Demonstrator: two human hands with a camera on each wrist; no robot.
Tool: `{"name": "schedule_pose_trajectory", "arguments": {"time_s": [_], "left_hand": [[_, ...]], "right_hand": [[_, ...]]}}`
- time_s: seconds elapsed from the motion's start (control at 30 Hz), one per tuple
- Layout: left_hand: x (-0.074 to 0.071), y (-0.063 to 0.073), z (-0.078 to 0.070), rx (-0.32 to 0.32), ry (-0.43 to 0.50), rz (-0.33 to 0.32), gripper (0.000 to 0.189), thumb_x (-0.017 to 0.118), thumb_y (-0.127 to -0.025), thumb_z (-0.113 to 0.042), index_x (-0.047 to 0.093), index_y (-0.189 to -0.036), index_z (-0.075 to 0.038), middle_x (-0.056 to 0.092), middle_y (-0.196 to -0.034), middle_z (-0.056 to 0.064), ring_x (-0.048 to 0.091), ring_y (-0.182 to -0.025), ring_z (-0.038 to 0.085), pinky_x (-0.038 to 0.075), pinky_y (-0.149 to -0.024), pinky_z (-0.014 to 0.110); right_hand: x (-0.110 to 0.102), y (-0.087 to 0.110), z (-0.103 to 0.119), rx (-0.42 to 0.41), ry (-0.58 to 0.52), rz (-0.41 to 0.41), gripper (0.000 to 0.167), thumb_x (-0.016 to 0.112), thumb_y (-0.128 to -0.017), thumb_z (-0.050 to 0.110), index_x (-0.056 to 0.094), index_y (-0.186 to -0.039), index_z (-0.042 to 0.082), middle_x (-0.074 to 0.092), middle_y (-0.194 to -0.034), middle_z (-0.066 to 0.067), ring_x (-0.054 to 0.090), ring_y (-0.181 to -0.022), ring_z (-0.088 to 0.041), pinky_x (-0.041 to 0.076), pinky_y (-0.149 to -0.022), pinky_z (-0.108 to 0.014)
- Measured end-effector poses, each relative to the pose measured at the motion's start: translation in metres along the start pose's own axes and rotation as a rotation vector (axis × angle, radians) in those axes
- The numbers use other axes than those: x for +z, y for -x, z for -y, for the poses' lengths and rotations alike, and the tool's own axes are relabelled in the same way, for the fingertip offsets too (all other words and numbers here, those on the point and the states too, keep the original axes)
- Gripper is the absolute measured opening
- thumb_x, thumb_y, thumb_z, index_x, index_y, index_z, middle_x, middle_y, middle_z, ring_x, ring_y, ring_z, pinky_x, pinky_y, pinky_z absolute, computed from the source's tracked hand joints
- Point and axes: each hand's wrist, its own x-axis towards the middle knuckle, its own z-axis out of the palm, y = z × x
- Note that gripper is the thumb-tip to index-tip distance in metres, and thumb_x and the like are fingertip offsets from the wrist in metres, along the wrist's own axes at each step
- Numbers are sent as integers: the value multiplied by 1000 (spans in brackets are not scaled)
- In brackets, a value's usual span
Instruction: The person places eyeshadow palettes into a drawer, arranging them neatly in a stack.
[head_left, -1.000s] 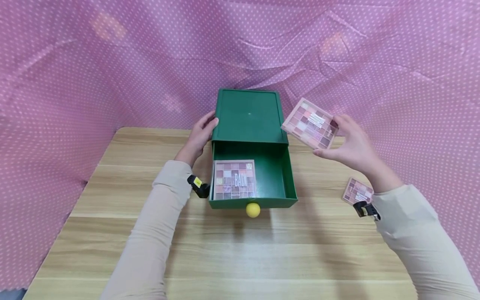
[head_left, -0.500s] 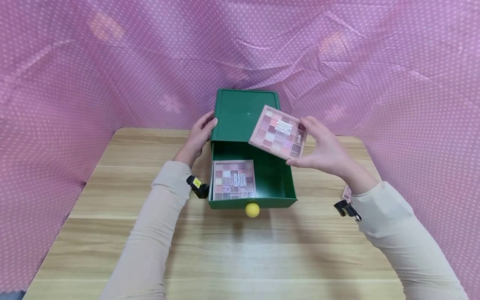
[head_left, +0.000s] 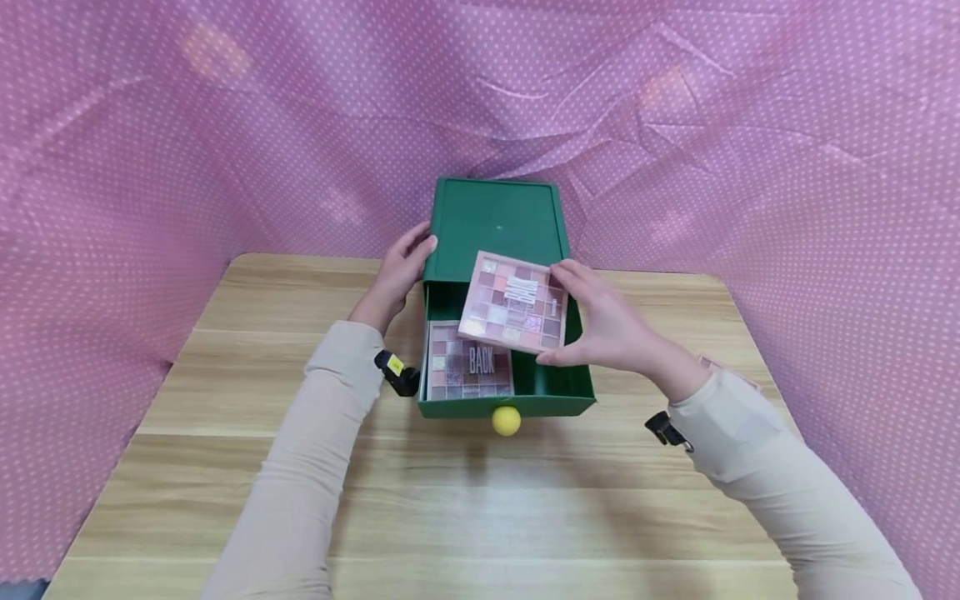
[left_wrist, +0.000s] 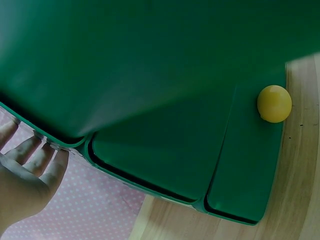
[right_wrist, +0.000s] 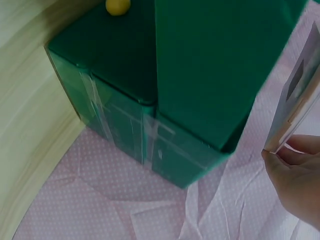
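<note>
A green drawer cabinet point(head_left: 497, 227) stands on the table, its top drawer point(head_left: 551, 408) pulled out toward me. In the drawer's left part lies an eyeshadow palette point(head_left: 472, 367) marked "BACK". My right hand point(head_left: 611, 329) pinches a second eyeshadow palette point(head_left: 513, 302) by its right edge, thumb at the near side and fingers at the far side. This palette is tilted over the drawer opening and overlaps the one inside. In the right wrist view the held palette point(right_wrist: 295, 100) shows edge-on. My left hand point(head_left: 397, 271) rests against the cabinet's left side, fingers extended.
A yellow round knob point(head_left: 506, 421) sits on the open drawer's front. Shut lower drawers point(left_wrist: 150, 145) show below it, one with another yellow knob point(left_wrist: 274, 104). Another palette point(head_left: 731, 372) lies on the table, mostly behind my right sleeve. Pink dotted cloth point(head_left: 337, 125) hangs behind.
My right hand has carried its palette left and nearer to me, from right of the cabinet to over the open drawer. My left hand stays at the cabinet's side.
</note>
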Motion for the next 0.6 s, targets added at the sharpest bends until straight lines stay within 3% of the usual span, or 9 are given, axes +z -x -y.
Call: {"name": "schedule_pose_trajectory", "arguments": {"time_s": [0.2, 0.6], "left_hand": [[1, 0, 0, -6, 1, -2, 49, 49, -87, -35, 36, -132, -20, 35, -131, 0, 39, -111, 16, 39, -88, 32], [1, 0, 1, 5, 14, -7, 50, 50, -87, -34, 35, -132, -19, 35, -131, 1, 40, -111, 17, 39, -87, 32]], "right_hand": [[12, -1, 4, -20, 16, 68, 104, 77, -54, 46, 28, -132, -2, 24, -136, -18, 19, -124, -29, 24, -97, -45], [34, -8, 2, -95, 60, 110, 100, 76, -53, 48, 35, -128, -4, 32, -131, -14, 27, -120, -25, 31, -94, -39]]}}
